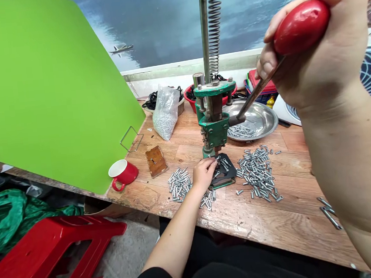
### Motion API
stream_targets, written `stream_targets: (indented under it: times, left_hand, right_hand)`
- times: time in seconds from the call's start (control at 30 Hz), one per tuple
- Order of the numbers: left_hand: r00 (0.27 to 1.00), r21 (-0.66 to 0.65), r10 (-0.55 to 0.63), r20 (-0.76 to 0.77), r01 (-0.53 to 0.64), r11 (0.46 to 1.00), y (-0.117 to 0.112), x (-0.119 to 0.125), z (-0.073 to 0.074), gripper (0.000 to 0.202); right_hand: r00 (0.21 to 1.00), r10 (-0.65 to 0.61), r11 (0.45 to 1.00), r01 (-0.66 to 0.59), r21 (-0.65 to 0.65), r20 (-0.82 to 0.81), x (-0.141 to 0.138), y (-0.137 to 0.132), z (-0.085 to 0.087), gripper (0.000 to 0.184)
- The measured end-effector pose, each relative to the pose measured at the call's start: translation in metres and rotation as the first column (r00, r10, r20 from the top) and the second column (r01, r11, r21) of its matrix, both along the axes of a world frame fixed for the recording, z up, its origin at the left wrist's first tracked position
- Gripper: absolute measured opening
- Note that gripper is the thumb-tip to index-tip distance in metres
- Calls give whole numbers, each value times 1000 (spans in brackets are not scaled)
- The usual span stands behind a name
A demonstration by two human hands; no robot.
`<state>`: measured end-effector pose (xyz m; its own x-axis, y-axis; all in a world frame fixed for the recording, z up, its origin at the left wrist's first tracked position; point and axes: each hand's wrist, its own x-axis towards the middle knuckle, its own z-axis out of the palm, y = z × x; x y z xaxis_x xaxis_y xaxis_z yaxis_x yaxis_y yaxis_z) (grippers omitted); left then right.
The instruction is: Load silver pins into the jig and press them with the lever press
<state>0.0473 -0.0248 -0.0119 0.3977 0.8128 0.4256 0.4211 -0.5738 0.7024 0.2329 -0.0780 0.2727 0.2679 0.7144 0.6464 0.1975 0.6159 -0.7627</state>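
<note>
While the right hand [314, 43] clenched the red knob [301, 25], the press [214, 114] stood upright.
Left hand [204, 174] fingers [212, 165] pinched a small metal piece [216, 159] (under the ram) on the desk [279, 222].

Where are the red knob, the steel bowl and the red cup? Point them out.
red knob [301, 25], head view, on its glossy rounded side.
steel bowl [262, 120], head view, on its bare inner wall.
red cup [127, 174], head view, on its outer side.

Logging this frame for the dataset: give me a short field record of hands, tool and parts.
left hand: left hand at the black base plate, fingers on a small metal part
right hand: right hand gripping the red knob
tool: green press
parts: metal pieces loose on the wooden table
behind: steel bowl, red cup
</note>
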Motion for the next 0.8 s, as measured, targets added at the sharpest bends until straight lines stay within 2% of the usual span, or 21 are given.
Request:
stream_targets:
  times: [0.1,0.17,0.23,0.3,0.4,0.47,0.5,0.57,0.6,0.63,0.67,0.7,0.73,0.8]
  left_hand:
    - [999,27,-4,-32,5,1000,-1,1,1,21]
    - [1000,5,-5,-13,5,1000,0,2,0,21]
    - [999,-51,10,49,-8,999,1,3,-2,22]
    - [989,-127,65,131,-48,991,3,2,-5,24]
    - [959,-219,170,226,-120,968,4,0,-7,26]
    - [950,-231,188,250,-130,964,0,-5,-6,25]
    - [951,-223,182,250,-126,967,-3,-7,-5,24]
    - [959,-193,165,232,-121,974,-13,-15,-3,21]
    - [963,-174,158,216,-121,977,-19,-18,-3,20]
    - [968,-154,153,199,-123,980,-25,-22,-3,18]
    - [973,-135,145,181,-121,983,-31,-25,-3,17]
    - [977,-116,136,166,-117,986,-37,-28,-4,16]
    - [981,-98,123,153,-109,989,-42,-30,-5,15]
    - [986,-61,99,133,-92,994,-51,-33,-7,13]
  right_hand:
    - [985,169,984,-168,61,-13,3,-5,-6,60]
    - [984,172,978,-176,109,48,6,-5,-9,45]
    - [984,147,982,-157,102,101,9,4,-8,43]
    - [983,131,990,-137,39,131,13,21,-2,51]
    - [965,171,979,-143,-145,200,20,49,6,69]
    - [947,169,971,-111,-214,275,21,54,-2,68]
    - [946,115,980,-58,-188,305,20,50,-13,62]
    - [944,-110,991,130,-43,311,14,30,-54,50]
    - [926,-249,968,245,49,285,9,16,-82,45]
    - [894,-352,936,342,83,278,4,3,-114,36]
    - [867,-399,913,406,41,299,-1,-9,-147,26]
    - [859,-347,917,396,-56,377,-7,-18,-180,21]
    - [846,-237,924,348,-159,477,-13,-23,-211,21]
    - [794,-68,910,297,-288,605,-24,-22,-258,27]
